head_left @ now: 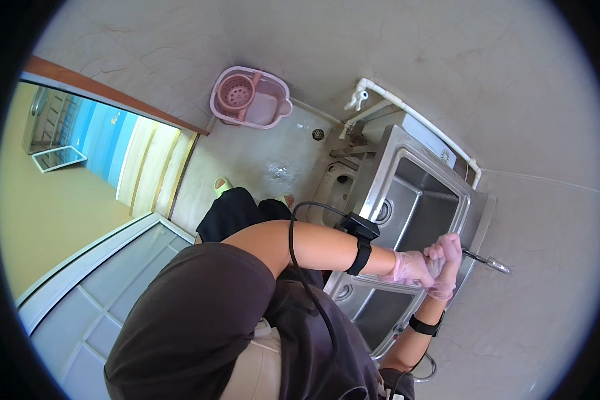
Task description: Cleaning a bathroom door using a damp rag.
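Note:
Both hands wear thin, clear pinkish gloves and meet above the divider of a steel double sink [379, 193]. My left hand [412, 268] reaches across from the left, fingers closed against the right hand. My right hand [449, 252] comes up from the lower right with its fingers curled into a fist. A pale, greyish crumpled patch shows between the two hands; whether it is a wet cloth or bunched glove, I cannot make out. Just past the right hand, a faucet with a dark neck and silver end [490, 261] sticks out.
White pipes with a tap [357, 100] run along the wall behind the sink. A pink mop bucket [273, 107] stands on the wet floor near a drain [318, 135]. At left are a doorway with a wooden frame [113, 97] and a glass-paned door [113, 300].

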